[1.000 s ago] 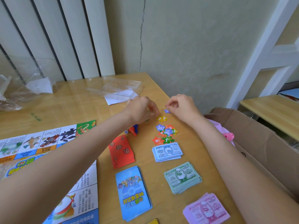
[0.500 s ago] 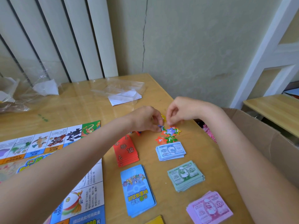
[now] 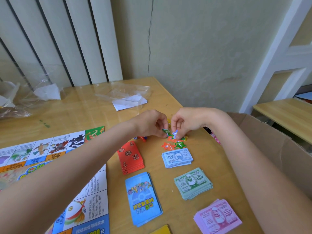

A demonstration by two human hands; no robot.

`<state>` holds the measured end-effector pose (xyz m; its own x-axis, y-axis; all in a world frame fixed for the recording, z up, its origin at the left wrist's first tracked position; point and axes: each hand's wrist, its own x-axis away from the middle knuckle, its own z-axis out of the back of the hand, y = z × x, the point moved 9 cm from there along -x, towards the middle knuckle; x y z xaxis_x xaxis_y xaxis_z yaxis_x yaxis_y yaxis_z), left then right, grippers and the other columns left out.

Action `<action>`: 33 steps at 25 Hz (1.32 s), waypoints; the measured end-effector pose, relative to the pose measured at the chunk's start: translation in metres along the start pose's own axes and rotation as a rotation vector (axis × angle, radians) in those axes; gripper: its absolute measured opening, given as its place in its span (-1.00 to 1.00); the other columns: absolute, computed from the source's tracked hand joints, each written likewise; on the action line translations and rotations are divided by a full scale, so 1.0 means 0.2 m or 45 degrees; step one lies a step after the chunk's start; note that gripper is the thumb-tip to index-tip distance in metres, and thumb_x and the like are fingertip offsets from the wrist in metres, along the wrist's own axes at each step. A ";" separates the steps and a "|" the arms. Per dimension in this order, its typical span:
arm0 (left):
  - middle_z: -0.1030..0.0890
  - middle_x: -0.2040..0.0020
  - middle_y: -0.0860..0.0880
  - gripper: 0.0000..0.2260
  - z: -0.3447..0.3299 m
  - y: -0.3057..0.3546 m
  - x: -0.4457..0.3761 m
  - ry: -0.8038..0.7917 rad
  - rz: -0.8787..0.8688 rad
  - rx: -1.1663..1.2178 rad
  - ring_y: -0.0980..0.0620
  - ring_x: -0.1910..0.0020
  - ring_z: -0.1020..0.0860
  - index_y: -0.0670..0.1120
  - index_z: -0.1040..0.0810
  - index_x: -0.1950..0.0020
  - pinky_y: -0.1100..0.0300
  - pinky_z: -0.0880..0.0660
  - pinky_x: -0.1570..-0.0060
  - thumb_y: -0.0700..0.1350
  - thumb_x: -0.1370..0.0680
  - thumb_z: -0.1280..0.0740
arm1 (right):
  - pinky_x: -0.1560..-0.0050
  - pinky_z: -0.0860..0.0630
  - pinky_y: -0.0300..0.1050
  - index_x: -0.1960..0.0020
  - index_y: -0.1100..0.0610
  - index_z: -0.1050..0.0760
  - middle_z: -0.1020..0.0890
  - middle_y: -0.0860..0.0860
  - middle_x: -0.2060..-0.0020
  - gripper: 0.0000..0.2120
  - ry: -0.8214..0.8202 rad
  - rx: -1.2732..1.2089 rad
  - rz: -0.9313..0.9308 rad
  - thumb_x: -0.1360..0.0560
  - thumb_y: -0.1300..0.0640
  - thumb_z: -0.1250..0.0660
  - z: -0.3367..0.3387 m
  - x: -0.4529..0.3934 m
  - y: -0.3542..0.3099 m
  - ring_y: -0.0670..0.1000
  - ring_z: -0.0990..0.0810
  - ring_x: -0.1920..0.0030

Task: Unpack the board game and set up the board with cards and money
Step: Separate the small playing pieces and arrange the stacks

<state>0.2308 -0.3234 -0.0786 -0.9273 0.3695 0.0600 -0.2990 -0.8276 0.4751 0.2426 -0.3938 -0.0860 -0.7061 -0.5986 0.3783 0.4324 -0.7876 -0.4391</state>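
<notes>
My left hand (image 3: 152, 124) pinches a green star token (image 3: 165, 131) just above a small heap of star tokens (image 3: 175, 144) on the wooden table (image 3: 81, 114). Close beside it, my right hand (image 3: 187, 122) pinches a purple star token (image 3: 175, 133). The game board (image 3: 55, 149) lies unfolded at the left. Between board and table edge lie a red card deck (image 3: 130, 157), a blue card deck (image 3: 143, 198), blue 500 notes (image 3: 177, 157), green 2000 notes (image 3: 193, 183) and pink 1000 notes (image 3: 217, 217).
An open cardboard box (image 3: 278, 149) stands at the table's right edge. Clear plastic wrap with white paper (image 3: 128, 98) lies behind my hands, more crumpled wrap (image 3: 25, 98) at the far left. Small red and blue pawns (image 3: 143, 138) and a die peek from under my left wrist. A yellow card corner (image 3: 160, 230) shows at the bottom.
Both hands have dropped from above the table down onto the star token heap. Each now pinches one star token, green in the left and purple in the right.
</notes>
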 end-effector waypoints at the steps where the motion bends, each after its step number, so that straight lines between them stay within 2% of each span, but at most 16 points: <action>1: -0.45 0.31 0.13 -0.83 0.00 0.00 0.00 -0.007 -0.003 0.015 0.22 0.32 -0.42 -0.11 -0.54 0.05 0.48 -0.32 0.32 -0.16 -0.42 -0.46 | 0.25 -0.36 -0.23 0.24 0.07 -0.50 -0.54 -0.03 0.36 -0.83 -0.002 -0.035 0.009 -0.37 0.28 -0.46 0.00 0.00 0.00 -0.06 -0.45 0.31; 4: -0.45 0.33 0.14 -0.84 0.01 -0.01 0.00 -0.015 0.000 0.053 0.21 0.33 -0.42 -0.05 -0.50 0.11 0.46 -0.31 0.31 -0.15 -0.42 -0.46 | 0.33 -0.36 -0.28 0.17 0.19 -0.59 -0.56 0.03 0.37 -0.93 0.066 -0.164 0.049 -0.40 0.32 -0.42 0.04 0.01 0.00 -0.02 -0.44 0.33; 6: -0.47 0.33 0.13 -0.85 0.00 -0.03 0.00 -0.031 0.021 0.083 0.21 0.33 -0.42 -0.05 -0.50 0.12 0.41 -0.33 0.27 -0.14 -0.43 -0.46 | 0.40 -0.38 -0.35 0.08 0.29 -0.60 -0.58 0.05 0.37 -0.91 0.168 -0.255 0.065 -0.43 0.36 -0.38 0.08 0.01 0.02 -0.01 -0.45 0.35; 8: -0.49 0.30 0.10 -0.86 0.01 -0.04 0.00 -0.040 0.046 0.143 0.15 0.30 -0.44 -0.05 -0.50 0.15 0.36 -0.35 0.23 -0.14 -0.43 -0.46 | 0.46 -0.39 -0.38 0.07 0.34 -0.59 -0.57 0.02 0.45 -0.91 0.281 -0.312 0.055 -0.43 0.39 -0.36 0.13 0.01 0.04 -0.06 -0.45 0.44; 10: -0.48 0.32 0.08 -0.83 0.05 -0.07 0.00 0.036 0.102 0.240 0.15 0.32 -0.42 -0.02 -0.47 0.24 0.40 -0.33 0.31 -0.14 -0.43 -0.45 | 0.50 -0.37 -0.37 0.18 0.30 -0.58 -0.54 -0.03 0.56 -0.94 0.465 -0.428 0.053 -0.40 0.41 -0.38 0.19 0.02 0.07 -0.12 -0.44 0.53; 12: -0.46 0.38 0.08 -0.78 0.12 -0.11 0.00 0.194 0.207 0.374 0.21 0.42 -0.39 -0.01 -0.43 0.30 0.44 -0.28 0.42 -0.17 -0.43 -0.46 | 0.52 -0.36 -0.37 0.30 0.20 -0.53 -0.54 -0.06 0.60 -0.83 0.683 -0.579 0.036 -0.37 0.42 -0.40 0.27 0.03 0.12 -0.16 -0.46 0.57; 16: -0.42 0.41 0.03 -0.75 0.18 -0.21 0.01 0.411 0.368 0.631 0.13 0.42 -0.36 -0.06 -0.43 0.35 0.26 -0.31 0.32 -0.21 -0.40 -0.48 | 0.39 -0.39 -0.32 0.38 0.07 -0.51 -0.57 0.02 0.44 -0.74 0.997 -0.667 -0.125 -0.39 0.35 -0.39 0.32 0.05 0.25 -0.07 -0.51 0.42; 18: -0.40 0.41 0.02 -0.76 0.17 -0.23 0.01 0.427 0.402 0.667 0.10 0.40 -0.34 -0.07 -0.44 0.34 0.25 -0.32 0.31 -0.22 -0.39 -0.49 | 0.30 -0.40 -0.25 0.40 0.02 -0.51 -0.55 -0.04 0.42 -0.72 1.023 -0.620 -0.212 -0.39 0.32 -0.40 0.28 0.01 0.31 -0.03 -0.51 0.30; 20: -0.40 0.42 0.02 -0.77 0.17 -0.23 0.01 0.424 0.407 0.655 0.10 0.40 -0.35 -0.08 -0.46 0.35 0.25 -0.35 0.30 -0.21 -0.39 -0.49 | 0.29 -0.38 -0.29 0.34 0.07 -0.58 -0.53 -0.07 0.42 -0.80 1.025 -0.601 -0.262 -0.39 0.31 -0.40 0.23 -0.02 0.35 -0.03 -0.50 0.24; 22: -0.42 0.43 0.02 -0.76 0.17 -0.23 0.00 0.419 0.400 0.639 0.10 0.40 -0.36 -0.07 -0.46 0.37 0.25 -0.35 0.30 -0.20 -0.39 -0.49 | 0.35 -0.33 -0.44 0.19 0.17 -0.64 -0.55 -0.04 0.39 -0.93 1.046 -0.568 -0.291 -0.41 0.29 -0.40 0.19 -0.03 0.38 -0.06 -0.50 0.27; 24: -0.44 0.49 0.06 -0.75 0.17 -0.23 -0.01 0.416 0.392 0.625 0.10 0.40 -0.37 -0.07 -0.47 0.39 0.22 -0.35 0.28 -0.20 -0.39 -0.49 | 0.40 -0.32 -0.51 0.13 0.20 -0.64 -0.57 0.01 0.32 -0.94 1.081 -0.479 -0.287 -0.41 0.28 -0.40 0.18 -0.03 0.37 -0.07 -0.50 0.25; 26: -0.47 0.50 0.06 -0.75 0.16 -0.23 -0.03 0.407 0.386 0.612 0.10 0.40 -0.39 -0.07 -0.47 0.39 0.19 -0.37 0.22 -0.20 -0.39 -0.49 | 0.39 -0.33 -0.43 0.13 0.21 -0.64 -0.55 0.03 0.29 -0.92 1.151 -0.362 -0.260 -0.41 0.30 -0.39 0.21 -0.01 0.34 -0.06 -0.48 0.27; 28: -0.52 0.49 0.06 -0.77 0.14 -0.23 -0.04 0.373 0.369 0.642 0.12 0.42 -0.45 -0.09 -0.48 0.37 0.21 -0.44 0.23 -0.21 -0.40 -0.48 | 0.37 -0.29 -0.37 0.11 0.22 -0.63 -0.55 0.04 0.28 -0.92 1.200 -0.455 -0.183 -0.44 0.29 -0.36 0.24 0.00 0.31 -0.12 -0.44 0.38; 29: -0.55 0.52 0.08 -0.80 0.13 -0.23 -0.04 0.345 0.362 0.700 0.15 0.44 -0.50 -0.11 -0.49 0.35 0.26 -0.49 0.27 -0.23 -0.41 -0.47 | 0.34 -0.32 -0.35 0.10 0.23 -0.62 -0.57 0.04 0.29 -0.92 1.138 -0.625 -0.088 -0.45 0.27 -0.36 0.24 -0.01 0.29 -0.16 -0.44 0.41; 31: -0.58 0.53 0.09 -0.85 0.11 -0.22 -0.03 0.290 0.355 0.817 0.22 0.50 -0.55 -0.15 -0.50 0.28 0.39 -0.53 0.37 -0.26 -0.43 -0.45 | 0.32 -0.39 -0.31 0.08 0.24 -0.60 -0.60 0.06 0.29 -0.90 0.861 -0.934 0.114 -0.47 0.21 -0.38 0.19 -0.04 0.18 -0.12 -0.46 0.40; 33: -0.59 0.51 0.07 -0.88 0.10 -0.20 -0.02 0.257 0.338 0.826 0.24 0.51 -0.55 -0.15 -0.52 0.24 0.43 -0.50 0.43 -0.25 -0.44 -0.44 | 0.38 -0.42 -0.31 0.16 0.20 -0.59 -0.59 0.06 0.36 -0.98 0.694 -0.940 0.212 -0.44 0.25 -0.40 0.15 -0.05 0.08 -0.14 -0.48 0.43</action>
<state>0.2515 -0.2840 -0.0794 -0.9922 0.0543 0.1119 0.0770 -0.4379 0.8957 0.2729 -0.4046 -0.0723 -0.9136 -0.3968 -0.0886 0.2175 -0.2930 -0.9310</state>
